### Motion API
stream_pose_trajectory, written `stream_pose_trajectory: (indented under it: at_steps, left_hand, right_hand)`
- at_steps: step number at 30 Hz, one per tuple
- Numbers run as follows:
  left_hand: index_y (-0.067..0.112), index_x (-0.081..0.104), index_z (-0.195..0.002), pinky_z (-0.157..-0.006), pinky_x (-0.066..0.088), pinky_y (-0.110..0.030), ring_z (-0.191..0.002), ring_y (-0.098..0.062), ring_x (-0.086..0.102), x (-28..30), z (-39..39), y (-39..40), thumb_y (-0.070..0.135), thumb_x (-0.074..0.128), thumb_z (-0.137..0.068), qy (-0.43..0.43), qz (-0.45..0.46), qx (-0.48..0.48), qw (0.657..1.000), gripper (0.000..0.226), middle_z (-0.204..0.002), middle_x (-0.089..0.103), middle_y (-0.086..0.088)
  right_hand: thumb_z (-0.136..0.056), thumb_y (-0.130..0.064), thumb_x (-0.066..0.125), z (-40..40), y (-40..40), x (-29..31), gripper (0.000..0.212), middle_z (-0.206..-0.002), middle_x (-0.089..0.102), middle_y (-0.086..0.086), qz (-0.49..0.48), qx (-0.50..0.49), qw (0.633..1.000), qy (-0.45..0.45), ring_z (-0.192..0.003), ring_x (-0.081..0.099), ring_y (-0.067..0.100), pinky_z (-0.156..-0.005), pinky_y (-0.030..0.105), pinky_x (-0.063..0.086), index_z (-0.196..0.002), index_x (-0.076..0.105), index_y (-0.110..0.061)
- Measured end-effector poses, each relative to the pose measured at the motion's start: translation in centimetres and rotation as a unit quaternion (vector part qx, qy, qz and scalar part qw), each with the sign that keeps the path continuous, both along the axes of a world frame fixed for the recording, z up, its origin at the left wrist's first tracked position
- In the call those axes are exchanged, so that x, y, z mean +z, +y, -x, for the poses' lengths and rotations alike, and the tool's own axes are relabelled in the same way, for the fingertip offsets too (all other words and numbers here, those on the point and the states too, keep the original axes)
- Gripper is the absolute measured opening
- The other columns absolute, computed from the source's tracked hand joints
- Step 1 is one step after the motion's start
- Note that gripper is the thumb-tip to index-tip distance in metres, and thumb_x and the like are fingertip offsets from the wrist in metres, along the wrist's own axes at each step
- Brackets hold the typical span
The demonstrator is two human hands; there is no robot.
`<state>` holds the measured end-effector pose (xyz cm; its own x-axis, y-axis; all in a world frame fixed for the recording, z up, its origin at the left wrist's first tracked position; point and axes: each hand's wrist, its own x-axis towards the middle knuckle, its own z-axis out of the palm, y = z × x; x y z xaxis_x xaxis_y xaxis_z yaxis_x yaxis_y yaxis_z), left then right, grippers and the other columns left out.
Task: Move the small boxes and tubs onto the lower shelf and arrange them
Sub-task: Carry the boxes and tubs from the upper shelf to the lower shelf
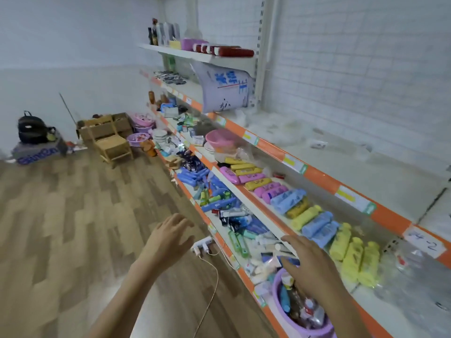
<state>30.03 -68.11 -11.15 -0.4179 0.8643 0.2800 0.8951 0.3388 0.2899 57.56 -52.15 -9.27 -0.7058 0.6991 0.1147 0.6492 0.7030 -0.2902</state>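
My left hand (pixel 170 236) hovers open over the floor beside the lower shelf (pixel 220 242), holding nothing. Fingers spread, my right hand (pixel 308 263) hangs empty above a purple tub (pixel 280 311) full of small packets on that lower shelf. Small boxes and tubes (pixel 251 236) lie scattered along the lower shelf. On the middle shelf (pixel 253 201) lie rows of pink, yellow and blue bottles (pixel 314 223), with a pink tub (pixel 218 140) farther back.
A white power strip (pixel 202 246) with a cable hangs at the lower shelf's edge. The upper shelf (pixel 341 189) bears a big white sack (pixel 225 90) and plastic wrap. Wooden chairs (pixel 111 139), pink basins and a backpack (pixel 33 129) stand at the far wall.
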Motion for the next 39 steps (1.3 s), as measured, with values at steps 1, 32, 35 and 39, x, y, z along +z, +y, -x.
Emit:
stream_pose_trajectory:
  at_steps: [1, 32, 35, 39]
  left_hand:
    - [0.019, 0.065, -0.097, -0.075, 0.052, -0.037, -0.092, -0.025, 0.063, 0.3, 1.9, 0.5, 0.047, 0.039, -0.074, -0.001, 0.003, 0.003, 1.000, 0.045, -0.100, 0.062, -0.002]
    - [0.017, 0.059, -0.117, -0.087, 0.046, -0.028, -0.105, -0.016, 0.056, 8.5, 28.0, 43.7, 0.044, 0.044, -0.083, 0.031, -0.035, -0.244, 0.969, 0.046, -0.115, 0.058, 0.001]
    - [0.018, 0.058, -0.118, -0.089, 0.043, -0.027, -0.109, -0.016, 0.053, 10.5, 29.2, 48.9, 0.041, 0.050, -0.086, 0.029, -0.045, -0.250, 0.967, 0.040, -0.118, 0.056, 0.001]
    - [0.024, 0.055, -0.121, -0.096, 0.038, -0.029, -0.115, -0.016, 0.047, 11.3, 29.2, 55.7, 0.034, 0.054, -0.090, 0.011, 0.027, -0.288, 0.957, 0.032, -0.123, 0.051, 0.001]
  right_hand:
    - [-0.092, -0.041, 0.046, 2.0, 0.4, 0.2, 0.043, -0.133, 0.044, -0.015, 0.000, 0.001, 1.000, 0.005, -0.120, 0.043, 0.007, -0.089, 0.022, 0.037, -0.133, 0.038, -0.033]
    - [-0.087, -0.031, 0.058, 28.3, 36.0, 8.7, 0.036, -0.118, 0.054, -0.013, -0.077, -0.077, 0.985, 0.137, -0.112, 0.049, 0.010, -0.088, 0.023, 0.038, -0.123, 0.053, -0.027]
    - [-0.087, -0.031, 0.058, 31.0, 40.7, 9.6, 0.035, -0.119, 0.055, -0.008, -0.077, -0.079, 0.985, 0.134, -0.112, 0.050, 0.012, -0.088, 0.026, 0.039, -0.121, 0.055, -0.025]
    - [-0.088, -0.032, 0.056, 34.6, 45.8, 8.7, 0.032, -0.121, 0.055, -0.006, -0.034, -0.072, 0.994, 0.081, -0.114, 0.048, 0.013, -0.089, 0.028, 0.040, -0.120, 0.055, -0.027]
